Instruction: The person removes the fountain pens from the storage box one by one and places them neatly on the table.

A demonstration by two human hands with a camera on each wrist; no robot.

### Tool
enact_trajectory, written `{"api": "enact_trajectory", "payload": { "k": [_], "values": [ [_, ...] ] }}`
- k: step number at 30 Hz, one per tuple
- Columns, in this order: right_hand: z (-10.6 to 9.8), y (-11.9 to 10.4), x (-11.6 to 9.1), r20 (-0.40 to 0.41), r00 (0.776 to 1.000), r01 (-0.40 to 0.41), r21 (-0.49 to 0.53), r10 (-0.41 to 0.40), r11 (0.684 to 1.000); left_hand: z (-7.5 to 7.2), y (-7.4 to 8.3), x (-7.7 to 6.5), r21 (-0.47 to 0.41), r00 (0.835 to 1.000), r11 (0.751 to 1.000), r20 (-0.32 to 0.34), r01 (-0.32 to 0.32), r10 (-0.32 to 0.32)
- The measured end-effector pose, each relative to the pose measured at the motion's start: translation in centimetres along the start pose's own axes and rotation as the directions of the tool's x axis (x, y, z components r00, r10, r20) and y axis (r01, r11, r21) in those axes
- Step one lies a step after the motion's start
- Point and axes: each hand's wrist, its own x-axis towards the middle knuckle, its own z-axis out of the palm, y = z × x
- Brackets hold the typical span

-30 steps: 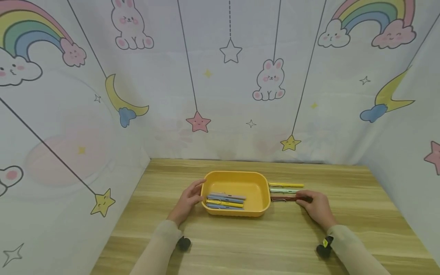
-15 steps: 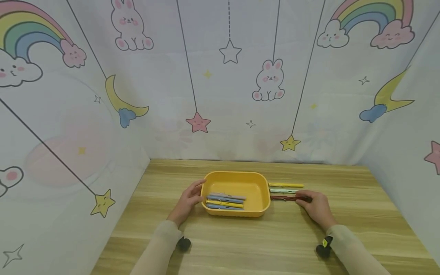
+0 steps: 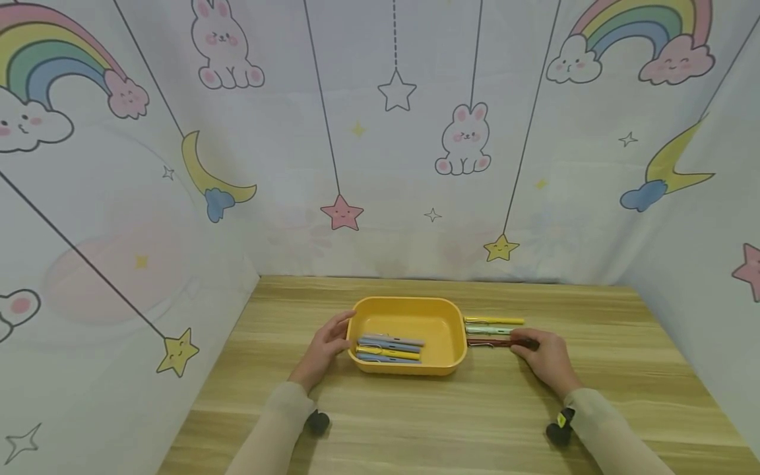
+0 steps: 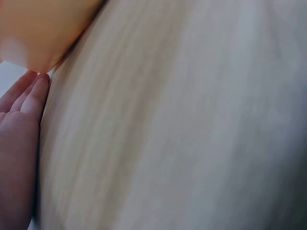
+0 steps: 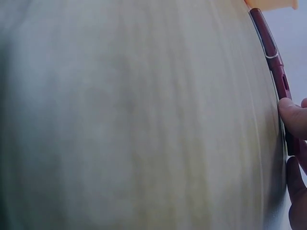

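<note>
A yellow plastic tray (image 3: 406, 371) stands on the table with several capped pens (image 3: 388, 354) in grey, blue and yellow lying along its front left. My left hand (image 3: 322, 348) touches the tray's left end, fingers along the outer wall and thumb near the front corner. In the left wrist view its fingers (image 4: 36, 98) lie fairly straight against the tray. To the right of the tray, a dark red fountain pen (image 3: 489, 344) lies with its capped end at the tray wall. My right hand (image 3: 547, 357) pinches its other end between thumb and fingers.
Beyond the red pen, a pale green pen (image 3: 489, 329) and a yellow pen (image 3: 495, 320) lie parallel to it, cap ends towards the tray. The wooden table (image 3: 415, 422) is enclosed by printed cloth walls (image 3: 392, 152) at the back and both sides.
</note>
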Motion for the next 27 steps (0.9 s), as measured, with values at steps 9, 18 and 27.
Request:
{"api": "enact_trajectory", "payload": {
  "k": [9, 18, 27],
  "values": [
    [0.0, 0.1, 0.0, -0.017, 1.000, 0.001, -0.007, -0.001, 1.000, 0.0, -0.1, 0.0, 0.014, 1.000, 1.000, -0.003, 0.001, -0.001],
    [-0.5, -0.1, 0.0, 0.024, 0.998, -0.055, 0.053, 0.054, 0.997, 0.1, -0.1, -0.1, 0.021, 1.000, 1.000, -0.008, 0.005, -0.005],
    [-1.0, -1.2, 1.0, 0.055, 0.991, -0.132, 0.153, 0.125, 0.979, 0.0, -0.1, 0.1, 0.012, 1.000, 1.000, -0.011, -0.006, 0.006]
  ]
}}
